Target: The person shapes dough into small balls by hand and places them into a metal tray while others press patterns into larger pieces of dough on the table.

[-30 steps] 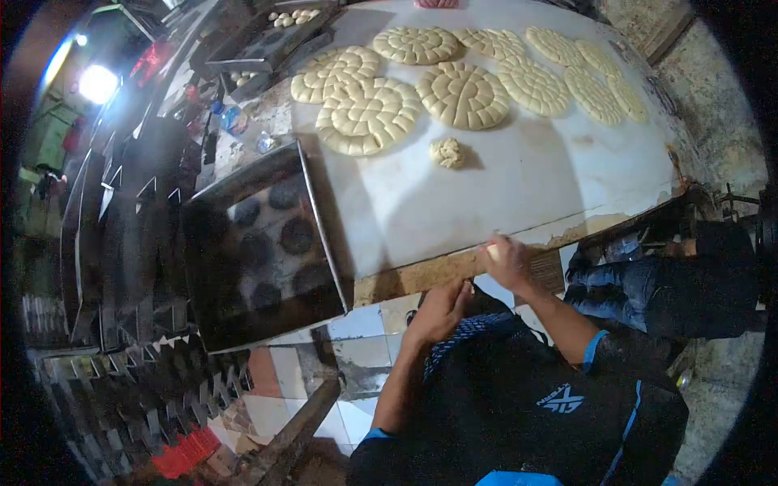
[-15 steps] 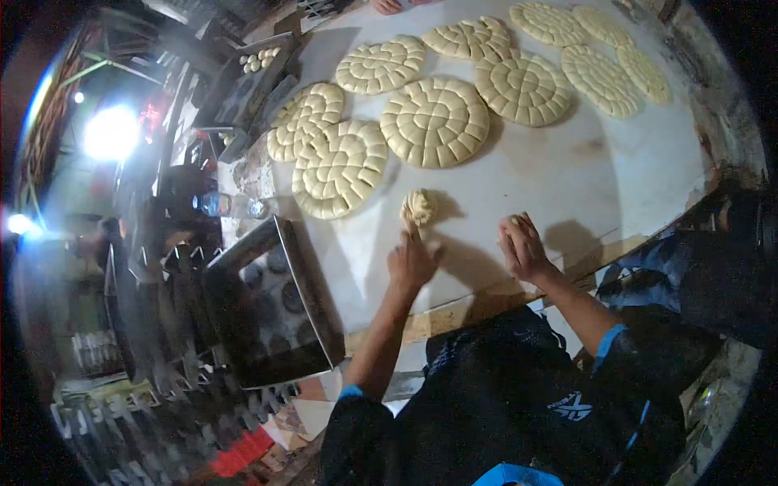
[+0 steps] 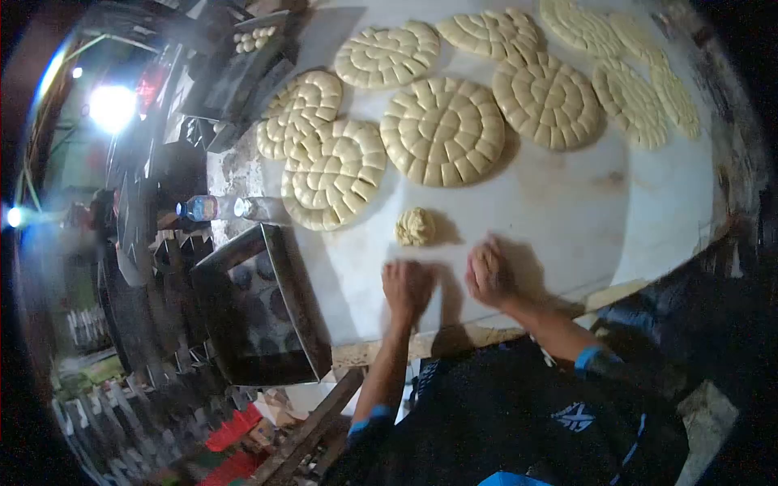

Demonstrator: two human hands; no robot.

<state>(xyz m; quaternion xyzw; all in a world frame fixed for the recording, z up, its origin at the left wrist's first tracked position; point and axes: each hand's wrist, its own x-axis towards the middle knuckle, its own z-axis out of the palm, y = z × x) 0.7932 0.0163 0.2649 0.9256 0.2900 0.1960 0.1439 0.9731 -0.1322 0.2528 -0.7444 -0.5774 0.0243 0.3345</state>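
A small rough lump of dough (image 3: 415, 228) rests on the pale worktop (image 3: 559, 219) just beyond my hands. My left hand (image 3: 407, 290) is closed, knuckles up, a short way on the near side of the lump and apart from it. To the right of the lump, my right hand (image 3: 491, 274) is closed too, fingers curled inward. Whatever either hand may hold is hidden. Behind the lump lies a big round of dough (image 3: 442, 132) cut into ring-shaped rows of pieces, and a similar cut round (image 3: 334, 174) is at its left.
More cut dough rounds (image 3: 547, 101) cover the far part of the worktop. At the left edge stand a dark metal tray (image 3: 271, 304) and two plastic bottles (image 3: 207, 208). Another tray (image 3: 235, 77) further back has small dough balls (image 3: 254, 39) by it.
My left hand has drawn back from the dough lump, its pointing finger now curled in. My right hand has moved left, closer to the left one. The view has shifted slightly.
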